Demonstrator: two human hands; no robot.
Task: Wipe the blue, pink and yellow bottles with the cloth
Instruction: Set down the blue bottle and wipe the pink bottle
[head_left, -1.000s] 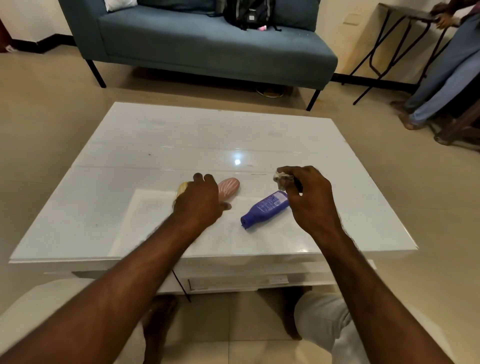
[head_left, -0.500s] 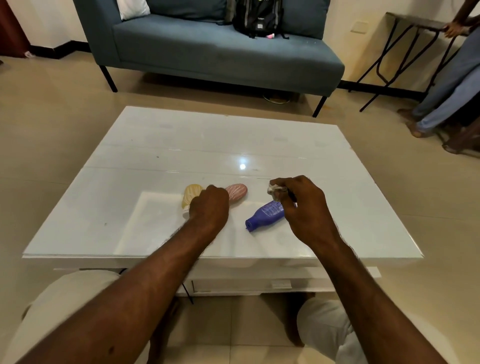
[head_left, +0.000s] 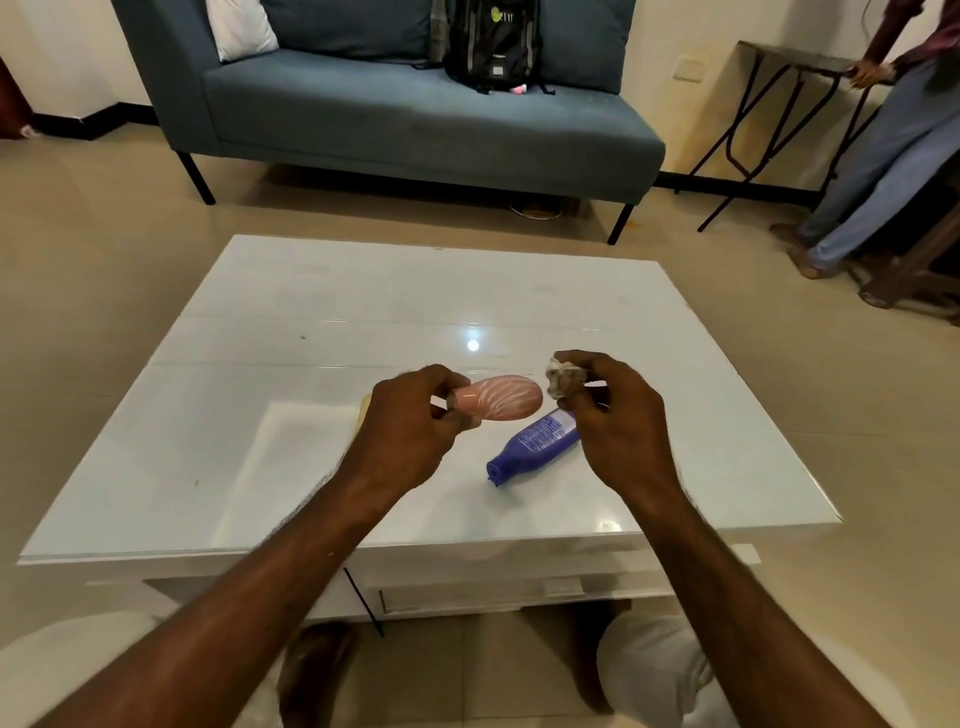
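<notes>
Pink bottle (head_left: 501, 397) is held by its neck in the left hand (head_left: 415, 423), lifted clear of the white coffee table (head_left: 311, 467). Crumpled cloth (head_left: 561, 376) is pinched in the right hand (head_left: 618, 415) — just beside the bottle's far end. Blue bottle (head_left: 535, 441) lies flat on the table; yellow bottle (head_left: 363, 410) is mostly hidden behind the left hand.

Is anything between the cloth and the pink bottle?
No. In the head view, only bare table shows between the cloth and the pink bottle.
</notes>
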